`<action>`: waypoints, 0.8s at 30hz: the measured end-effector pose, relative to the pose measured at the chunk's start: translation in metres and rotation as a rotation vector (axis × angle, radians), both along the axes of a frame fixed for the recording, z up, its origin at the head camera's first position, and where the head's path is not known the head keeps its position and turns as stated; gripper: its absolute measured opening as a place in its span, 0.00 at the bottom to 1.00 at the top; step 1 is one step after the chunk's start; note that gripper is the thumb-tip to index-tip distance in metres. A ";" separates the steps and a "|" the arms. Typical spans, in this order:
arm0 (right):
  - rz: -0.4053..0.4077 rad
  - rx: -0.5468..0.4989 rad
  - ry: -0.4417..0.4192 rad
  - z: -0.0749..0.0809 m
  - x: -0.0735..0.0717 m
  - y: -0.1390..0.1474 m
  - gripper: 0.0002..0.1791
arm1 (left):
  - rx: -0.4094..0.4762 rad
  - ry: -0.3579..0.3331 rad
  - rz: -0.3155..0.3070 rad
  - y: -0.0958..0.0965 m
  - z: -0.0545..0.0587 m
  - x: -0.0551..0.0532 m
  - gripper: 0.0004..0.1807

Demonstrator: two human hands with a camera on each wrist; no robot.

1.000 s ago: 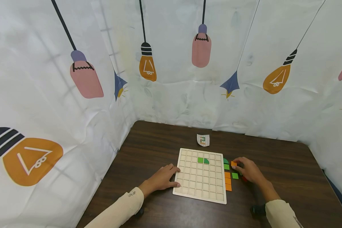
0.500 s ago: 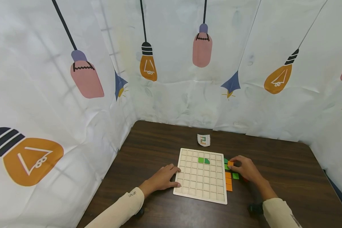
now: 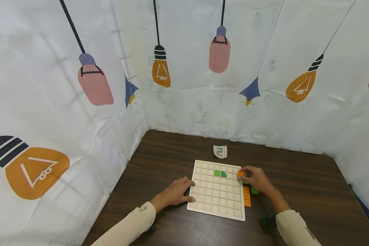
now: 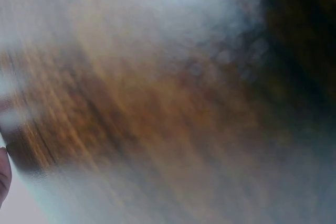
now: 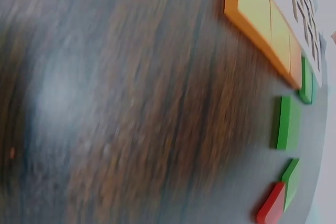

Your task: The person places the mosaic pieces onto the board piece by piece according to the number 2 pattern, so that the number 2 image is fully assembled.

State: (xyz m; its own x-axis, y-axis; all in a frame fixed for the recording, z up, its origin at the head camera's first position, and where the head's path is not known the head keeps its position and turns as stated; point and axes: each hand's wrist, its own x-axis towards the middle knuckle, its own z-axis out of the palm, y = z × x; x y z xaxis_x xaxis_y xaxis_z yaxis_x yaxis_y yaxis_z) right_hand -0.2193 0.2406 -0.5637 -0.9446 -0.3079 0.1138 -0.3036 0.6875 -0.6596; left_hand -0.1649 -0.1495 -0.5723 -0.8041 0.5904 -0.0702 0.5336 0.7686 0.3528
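Observation:
A cream grid board (image 3: 216,198) lies on the dark wooden table, with a light green square tile (image 3: 217,173) and a darker green tile with one rounded corner (image 3: 223,174) set side by side in its upper part. My left hand (image 3: 178,192) rests at the board's left edge, fingers and thumb spread along it. At the upper right edge, my right hand (image 3: 256,178) pinches an orange square tile (image 3: 241,173) over the board's rim. Beneath and beside that hand are orange tiles (image 3: 247,196) in a column along the board and a green tile (image 3: 254,190).
A small printed pattern card (image 3: 220,151) lies beyond the board. In the right wrist view a red tile (image 5: 271,206) touches a green tile (image 5: 292,182), near another green tile (image 5: 289,123). A curtain printed with lamps (image 3: 184,102) hangs behind the table.
My right hand has carried the orange tile leftward, from the loose tiles to the board's upper right edge. The left hand has stayed in place.

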 end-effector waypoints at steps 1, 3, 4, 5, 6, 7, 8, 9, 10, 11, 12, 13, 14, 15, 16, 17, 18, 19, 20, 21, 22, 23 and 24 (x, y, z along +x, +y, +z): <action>0.002 -0.008 -0.004 0.000 -0.001 -0.002 0.14 | 0.001 0.000 0.000 0.000 0.000 0.000 0.34; -0.001 -0.028 -0.018 0.001 -0.002 -0.006 0.14 | 0.002 0.002 0.000 0.000 0.000 0.000 0.34; -0.002 -0.037 -0.024 0.001 -0.002 -0.008 0.15 | 0.003 0.001 0.000 0.000 0.000 0.000 0.34; 0.000 -0.044 -0.026 0.001 -0.002 -0.009 0.15 | 0.003 0.002 0.000 0.000 0.000 0.000 0.34; 0.002 -0.051 -0.025 0.002 -0.003 -0.011 0.15 | 0.002 0.003 0.000 0.000 0.000 0.000 0.35; 0.004 -0.055 -0.027 0.001 -0.003 -0.012 0.16 | 0.002 0.002 0.001 0.000 0.000 0.000 0.35; 0.005 -0.057 -0.030 0.001 -0.004 -0.013 0.16 | 0.002 0.001 0.002 0.000 0.000 0.000 0.35; 0.009 -0.065 -0.035 0.002 -0.004 -0.014 0.16 | 0.002 0.000 0.002 0.000 0.000 0.000 0.35; 0.013 -0.068 -0.040 0.002 -0.004 -0.015 0.16 | 0.002 -0.001 0.002 0.000 -0.001 0.000 0.35; 0.015 -0.073 -0.049 0.002 -0.004 -0.016 0.16 | 0.001 -0.002 0.003 0.000 -0.001 0.000 0.35; 0.016 -0.077 -0.060 0.002 -0.004 -0.017 0.16 | 0.002 -0.003 0.003 -0.001 -0.001 0.000 0.35; 0.020 -0.082 -0.072 0.001 -0.005 -0.018 0.16 | 0.002 -0.005 0.004 -0.001 -0.001 0.000 0.35; 0.023 -0.086 -0.080 0.001 -0.005 -0.018 0.16 | 0.002 -0.004 0.003 -0.001 -0.001 0.000 0.35; 0.025 -0.091 -0.088 0.001 -0.005 -0.019 0.16 | 0.002 -0.003 0.003 -0.001 -0.002 0.000 0.35; 0.026 -0.093 -0.094 0.000 -0.006 -0.020 0.16 | 0.002 -0.003 0.003 -0.001 -0.002 0.000 0.35; 0.035 -0.095 -0.093 0.000 -0.006 -0.021 0.16 | 0.002 -0.002 0.004 -0.001 -0.002 0.000 0.35; 0.042 -0.100 -0.096 -0.001 -0.006 -0.021 0.15 | 0.003 0.000 0.003 -0.001 -0.002 0.000 0.35; 0.049 -0.103 -0.095 -0.001 -0.006 -0.022 0.15 | 0.003 0.001 0.003 -0.001 -0.002 0.000 0.35; 0.055 -0.106 -0.096 -0.001 -0.006 -0.023 0.15 | 0.003 0.002 0.003 -0.001 -0.002 0.000 0.35; 0.063 -0.114 -0.100 -0.001 -0.006 -0.025 0.15 | 0.002 0.003 0.003 -0.001 -0.002 0.000 0.35; 0.071 -0.120 -0.103 0.000 -0.006 -0.026 0.15 | 0.002 0.004 0.003 -0.001 -0.002 0.000 0.35; 0.077 -0.123 -0.109 0.000 -0.005 -0.027 0.15 | 0.001 0.005 0.003 -0.001 -0.001 0.000 0.35; 0.077 -0.131 -0.118 0.001 -0.005 -0.029 0.15 | 0.000 0.006 0.004 -0.001 -0.001 0.000 0.35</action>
State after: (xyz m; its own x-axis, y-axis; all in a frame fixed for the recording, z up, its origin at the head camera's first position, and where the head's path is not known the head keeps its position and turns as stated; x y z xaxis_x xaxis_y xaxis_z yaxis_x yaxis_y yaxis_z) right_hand -0.2245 0.2119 -0.5631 -0.9279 -0.3697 0.0478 -0.2676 0.5713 -0.7759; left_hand -0.1645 -0.1502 -0.5737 -0.8065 0.5876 -0.0657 0.5329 0.7706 0.3497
